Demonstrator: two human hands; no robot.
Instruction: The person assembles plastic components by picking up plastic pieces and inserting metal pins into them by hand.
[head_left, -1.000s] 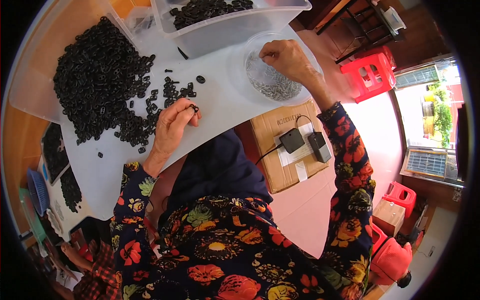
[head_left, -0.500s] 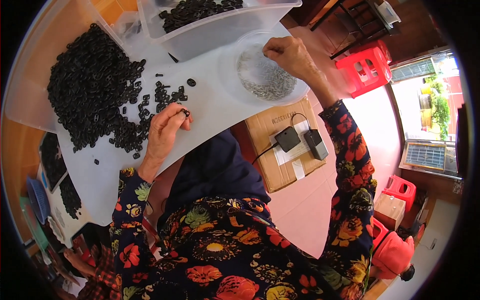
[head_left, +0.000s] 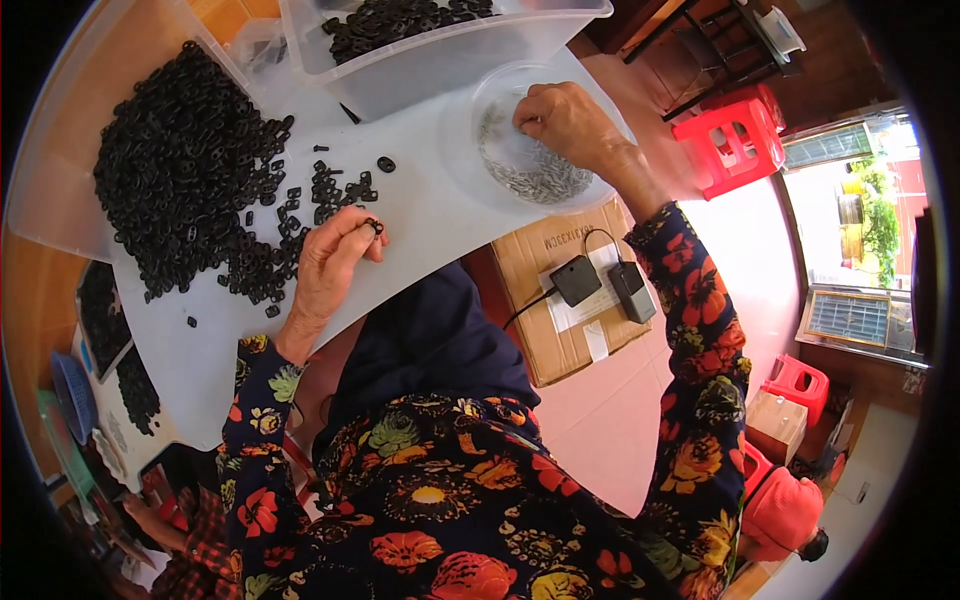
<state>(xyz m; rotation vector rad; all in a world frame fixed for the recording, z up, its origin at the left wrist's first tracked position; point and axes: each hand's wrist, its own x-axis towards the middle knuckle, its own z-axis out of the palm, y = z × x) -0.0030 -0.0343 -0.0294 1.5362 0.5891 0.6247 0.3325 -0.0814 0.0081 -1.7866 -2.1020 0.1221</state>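
My left hand (head_left: 335,258) is closed, pinching a small black plastic part (head_left: 374,226) between thumb and fingertips, above the near side of the white table. Just beyond it lie a few loose black parts (head_left: 327,190) and a single black oval piece (head_left: 386,164). Over a round clear tub (head_left: 480,150) on the right, my right hand (head_left: 568,122) has its fingertips drawn together. Whatever is between them, if anything, is too small to see. Many thin silvery metal pieces (head_left: 545,180) lie in that tub.
A big heap of black parts (head_left: 180,170) spills from a tipped clear bin (head_left: 50,190) at left. Another clear bin (head_left: 450,70) with black parts stands at the back. Below the table edge, a cardboard box (head_left: 540,340) carries two black adapters (head_left: 576,281). Two other people are nearby.
My right hand has shifted slightly left and down over the round tub, its fingertips now deeper over the metal pieces. My left hand keeps its hold on the black part, nearly still.
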